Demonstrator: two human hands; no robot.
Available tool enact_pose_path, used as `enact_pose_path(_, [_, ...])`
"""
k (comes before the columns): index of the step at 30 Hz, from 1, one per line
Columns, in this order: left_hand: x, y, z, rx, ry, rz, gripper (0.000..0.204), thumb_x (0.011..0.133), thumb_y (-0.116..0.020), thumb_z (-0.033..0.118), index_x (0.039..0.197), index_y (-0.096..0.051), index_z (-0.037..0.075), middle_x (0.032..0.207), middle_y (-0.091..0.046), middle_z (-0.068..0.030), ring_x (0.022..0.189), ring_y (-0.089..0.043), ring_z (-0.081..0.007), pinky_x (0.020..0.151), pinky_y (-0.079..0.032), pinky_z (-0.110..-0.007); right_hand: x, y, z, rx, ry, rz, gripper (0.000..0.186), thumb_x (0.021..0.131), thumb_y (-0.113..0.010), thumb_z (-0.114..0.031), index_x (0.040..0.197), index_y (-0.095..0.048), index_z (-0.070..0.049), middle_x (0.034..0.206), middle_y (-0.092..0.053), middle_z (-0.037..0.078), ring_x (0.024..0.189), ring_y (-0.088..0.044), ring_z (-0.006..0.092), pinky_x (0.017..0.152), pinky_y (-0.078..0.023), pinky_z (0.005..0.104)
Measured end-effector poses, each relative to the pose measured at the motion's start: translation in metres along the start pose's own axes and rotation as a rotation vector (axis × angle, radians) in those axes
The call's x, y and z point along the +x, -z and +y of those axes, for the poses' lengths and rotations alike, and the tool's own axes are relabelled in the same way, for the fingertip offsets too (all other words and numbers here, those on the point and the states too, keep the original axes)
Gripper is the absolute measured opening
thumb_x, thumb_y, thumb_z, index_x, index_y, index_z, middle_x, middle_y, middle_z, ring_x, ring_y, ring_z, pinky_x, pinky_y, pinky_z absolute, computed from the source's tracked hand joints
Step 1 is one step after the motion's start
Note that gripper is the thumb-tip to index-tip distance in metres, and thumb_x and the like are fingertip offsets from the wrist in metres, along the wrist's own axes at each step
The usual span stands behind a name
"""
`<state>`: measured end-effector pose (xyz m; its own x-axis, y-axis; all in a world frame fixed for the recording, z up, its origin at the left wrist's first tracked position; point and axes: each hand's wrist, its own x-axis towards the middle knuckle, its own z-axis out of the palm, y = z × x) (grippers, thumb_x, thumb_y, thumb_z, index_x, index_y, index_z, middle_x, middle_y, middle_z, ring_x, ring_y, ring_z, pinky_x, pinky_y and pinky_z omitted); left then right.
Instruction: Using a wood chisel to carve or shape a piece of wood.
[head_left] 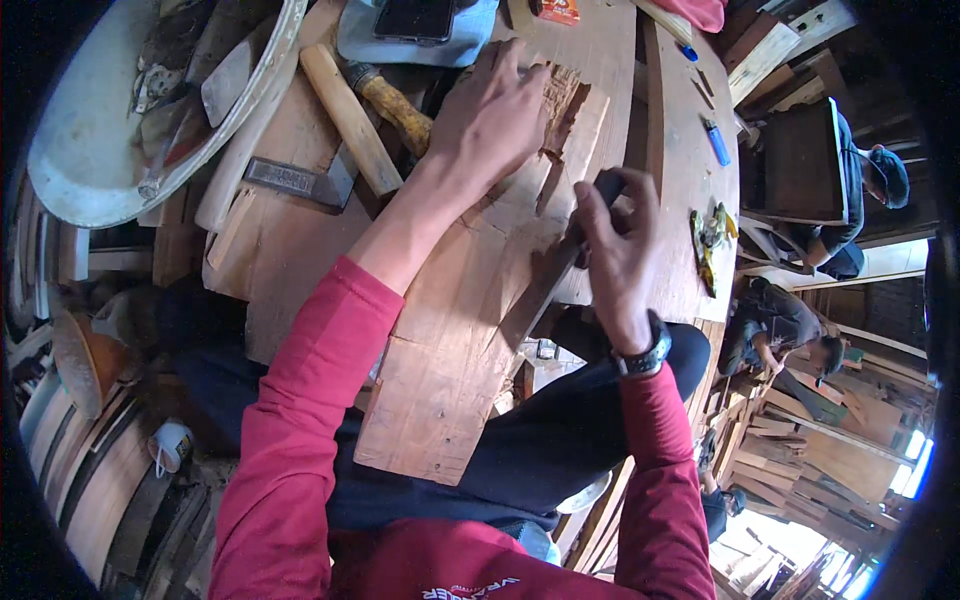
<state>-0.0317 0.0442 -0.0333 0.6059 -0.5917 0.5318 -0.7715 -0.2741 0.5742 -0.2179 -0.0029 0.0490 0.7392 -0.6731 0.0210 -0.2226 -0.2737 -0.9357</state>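
A thick wooden board slants over the bench and my lap, its far end broken and splintered. My left hand bears on that far end, its fingers bent over the wood. In my right hand is a dark, flat metal blade, held upright on edge against the board's right side; its exact kind is unclear. Left of the board lies a hammer with a pale wooden handle. Beside it, partly hidden by my left forearm, is a tool with a worn yellow handle.
A large white basin holding tools stands at far left. A phone rests on light blue cloth. On the bench's right are a blue lighter and a crumpled yellow-black thing. Other people work among timber at right.
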Motion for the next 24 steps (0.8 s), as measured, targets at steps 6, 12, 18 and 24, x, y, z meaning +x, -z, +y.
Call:
enact_pose_path(6, [0.002, 0.002, -0.003, 0.026, 0.031, -0.046, 0.037, 0.092, -0.060, 0.016, 0.126, -0.060, 0.000, 0.147, -0.040, -0.0322, 0.138, -0.039, -0.0473, 0.116, -0.034, -0.049, -0.014, -0.020, 0.000, -0.087, 0.108, -0.050, 0.019, 0.092, -0.073, -0.009, 0.103, -0.059, -0.003, 0.072, -0.064, 0.003, 0.062, -0.059, 0.0060, 0.052, -0.046, 0.0240])
enact_pose_path(12, [0.002, -0.004, 0.005, -0.033, 0.029, -0.007, 0.037, 0.091, -0.061, 0.016, 0.126, -0.061, 0.002, 0.145, -0.042, -0.0325, 0.135, -0.042, -0.0483, 0.115, -0.035, -0.049, -0.008, -0.007, 0.016, -0.032, 0.135, 0.085, 0.024, 0.089, -0.074, -0.008, 0.104, -0.056, -0.002, 0.073, -0.061, 0.004, 0.060, -0.057, 0.0064, 0.050, -0.045, 0.0258])
enact_pose_path(18, [0.001, 0.000, 0.000, 0.002, -0.020, 0.011, 0.037, 0.090, -0.063, 0.015, 0.125, -0.061, 0.005, 0.145, -0.043, -0.0317, 0.134, -0.044, -0.0478, 0.114, -0.036, -0.049, 0.005, -0.004, -0.002, 0.001, 0.082, 0.173, 0.018, 0.091, -0.071, -0.007, 0.099, -0.056, -0.003, 0.071, -0.060, 0.003, 0.059, -0.056, 0.0061, 0.050, -0.044, 0.0234])
enact_pose_path(24, [-0.001, 0.002, -0.004, 0.012, 0.041, -0.013, 0.035, 0.089, -0.065, 0.016, 0.123, -0.064, 0.006, 0.145, -0.045, -0.0270, 0.133, -0.046, -0.0443, 0.113, -0.037, -0.047, 0.000, -0.014, 0.003, -0.102, 0.207, 0.084, 0.022, 0.090, -0.074, -0.010, 0.101, -0.057, -0.001, 0.068, -0.063, 0.008, 0.061, -0.058, 0.0062, 0.052, -0.046, 0.0264])
